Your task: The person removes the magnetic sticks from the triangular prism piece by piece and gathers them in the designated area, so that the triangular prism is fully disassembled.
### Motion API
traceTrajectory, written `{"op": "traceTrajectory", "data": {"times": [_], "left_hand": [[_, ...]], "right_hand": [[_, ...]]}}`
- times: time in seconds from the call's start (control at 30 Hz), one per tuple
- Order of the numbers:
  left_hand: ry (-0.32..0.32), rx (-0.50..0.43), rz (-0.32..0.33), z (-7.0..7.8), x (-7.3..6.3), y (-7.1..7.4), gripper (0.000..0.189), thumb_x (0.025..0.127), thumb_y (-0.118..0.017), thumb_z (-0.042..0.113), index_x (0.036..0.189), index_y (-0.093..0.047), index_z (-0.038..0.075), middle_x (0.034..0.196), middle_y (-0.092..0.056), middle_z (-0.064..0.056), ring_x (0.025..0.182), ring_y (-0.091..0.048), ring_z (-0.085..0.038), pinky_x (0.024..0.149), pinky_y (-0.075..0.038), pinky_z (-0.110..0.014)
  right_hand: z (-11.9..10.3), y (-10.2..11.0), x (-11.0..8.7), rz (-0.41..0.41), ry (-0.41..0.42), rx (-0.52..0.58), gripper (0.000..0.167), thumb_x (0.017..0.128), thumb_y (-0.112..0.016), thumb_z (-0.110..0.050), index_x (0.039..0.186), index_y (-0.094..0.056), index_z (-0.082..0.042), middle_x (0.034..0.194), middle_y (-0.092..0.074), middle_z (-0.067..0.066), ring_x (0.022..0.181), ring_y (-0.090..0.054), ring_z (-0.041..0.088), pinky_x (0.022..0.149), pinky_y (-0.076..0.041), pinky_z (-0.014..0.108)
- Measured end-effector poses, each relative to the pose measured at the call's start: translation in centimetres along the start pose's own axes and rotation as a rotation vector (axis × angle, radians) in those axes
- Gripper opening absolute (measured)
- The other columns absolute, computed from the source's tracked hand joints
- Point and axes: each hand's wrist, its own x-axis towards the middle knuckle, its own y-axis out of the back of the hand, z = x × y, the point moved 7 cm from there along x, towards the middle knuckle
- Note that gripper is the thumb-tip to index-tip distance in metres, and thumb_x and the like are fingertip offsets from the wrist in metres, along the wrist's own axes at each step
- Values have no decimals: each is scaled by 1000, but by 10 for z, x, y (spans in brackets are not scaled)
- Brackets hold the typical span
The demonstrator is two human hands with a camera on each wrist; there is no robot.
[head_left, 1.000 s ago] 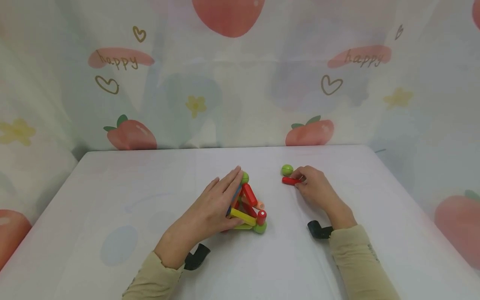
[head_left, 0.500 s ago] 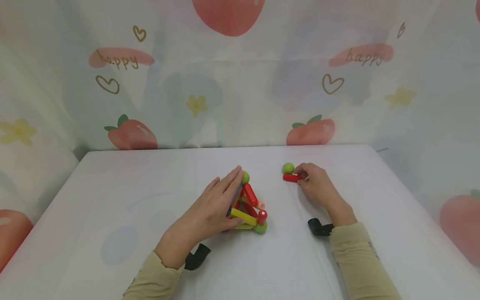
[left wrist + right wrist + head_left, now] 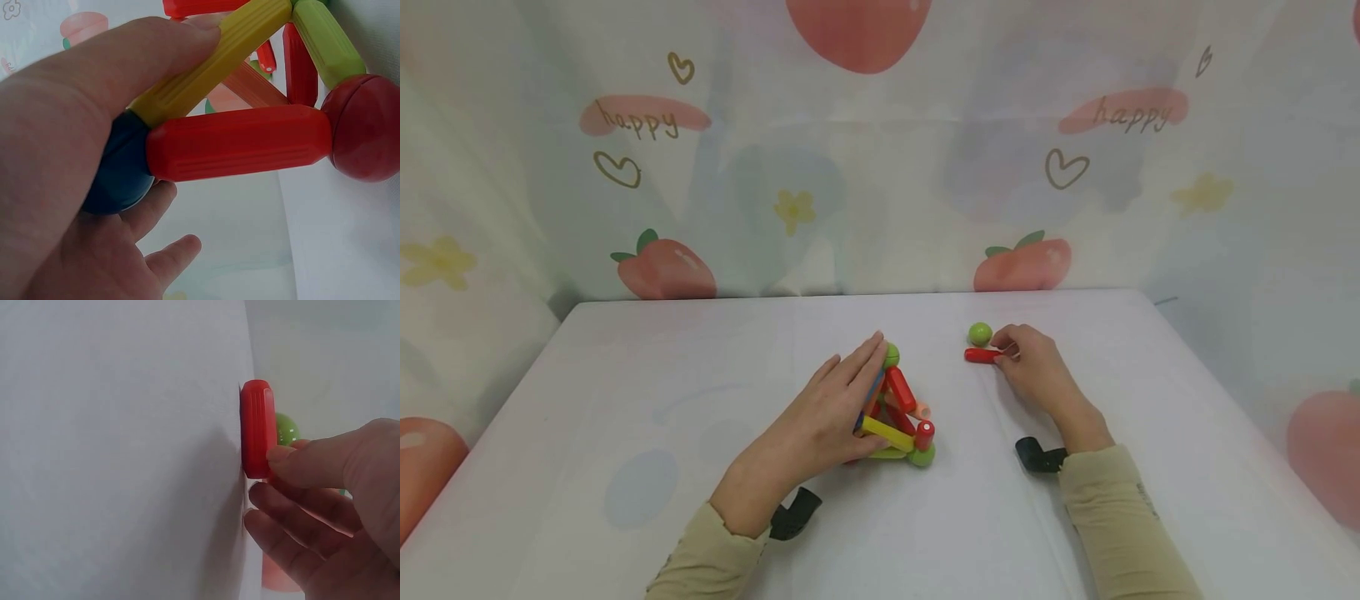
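My left hand (image 3: pixel 816 417) grips the left side of a toy frame built from coloured rods and balls. In the left wrist view its thumb lies on a yellow rod (image 3: pixel 212 65), and a blue ball (image 3: pixel 122 169) sits between thumb and palm. A red rod (image 3: pixel 240 142) runs from that ball to a red ball (image 3: pixel 369 128). Farther right, my right hand (image 3: pixel 1037 367) pinches one end of a loose red rod (image 3: pixel 257 425), which lies low at the white table surface. Just behind this rod is a loose green ball (image 3: pixel 980 334).
The white-covered table (image 3: pixel 625 375) ends at a fabric backdrop (image 3: pixel 880 167) printed with peaches and hearts. A black wrist mount (image 3: pixel 795 514) shows below the left hand, another black mount (image 3: pixel 1039 457) beside the right wrist.
The right hand has shifted slightly away from me with the red rod. The green ball has moved a little back and right. My left hand and the frame stay still.
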Motion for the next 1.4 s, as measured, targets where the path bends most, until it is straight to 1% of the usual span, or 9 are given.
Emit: {"op": "traceTrajectory", "data": {"times": [0.13,0.3,0.47,0.53,0.77,0.9,1.17,1.33,1.4], "left_hand": [[-7,0,4,0,-1,0,108,75,-87,30,156,-22,1,164,-25,-10,149,-32,-21,118,-32,-51],[-24,1,13,0,-1,0,107,76,-87,31,156,-23,0,164,-26,-11,148,-33,-22,118,-33,-51],[-19,3,10,-1,-1,0,107,76,-87,32,156,-23,1,164,-25,-10,148,-33,-22,117,-34,-51],[-15,2,5,-1,0,0,107,76,-87,32,156,-23,1,164,-25,-10,148,-33,-22,118,-33,-51],[-6,0,-6,0,0,-1,107,76,-87,31,157,-22,2,165,-24,-9,149,-32,-21,119,-32,-51],[-3,0,-2,0,0,0,108,76,-87,31,157,-22,2,165,-24,-9,149,-32,-21,118,-32,-51],[-5,-5,-12,1,0,-2,108,76,-87,32,157,-22,2,165,-24,-10,148,-34,-22,119,-31,-51],[6,-6,-4,0,1,0,109,75,-87,32,157,-22,2,165,-24,-9,148,-33,-21,119,-31,-51],[15,-12,-9,0,1,-1,109,75,-88,33,157,-22,3,165,-24,-9,148,-33,-21,119,-31,-51]], "right_hand": [[-6,4,-3,11,5,-15,21,95,-61,-6,116,-60,0,114,-61,19,103,-57,33,91,-54,49],[-24,17,-8,75,86,-9,20,95,-61,-5,113,-62,2,110,-63,18,100,-59,33,88,-55,49],[-46,25,-14,109,150,-3,19,95,-62,-6,113,-63,0,110,-64,15,100,-61,31,86,-56,50],[-54,27,-17,125,184,-3,19,94,-63,-7,112,-64,0,108,-64,14,99,-61,29,86,-56,50],[-84,38,-30,190,353,5,13,91,-64,2,103,-66,-2,100,-66,11,90,-63,23,79,-58,47],[-96,42,-37,209,414,10,14,89,-66,3,102,-67,-3,99,-67,9,87,-64,19,77,-57,45],[-109,46,-49,211,443,-1,15,89,-67,2,103,-67,-5,98,-65,6,85,-64,15,77,-57,41],[-122,43,-53,182,475,2,18,88,-70,-1,106,-67,-5,102,-65,6,92,-65,22,79,-60,42],[-126,40,-56,163,477,3,20,88,-71,-3,107,-67,-5,105,-65,6,94,-64,22,80,-61,41]]}}
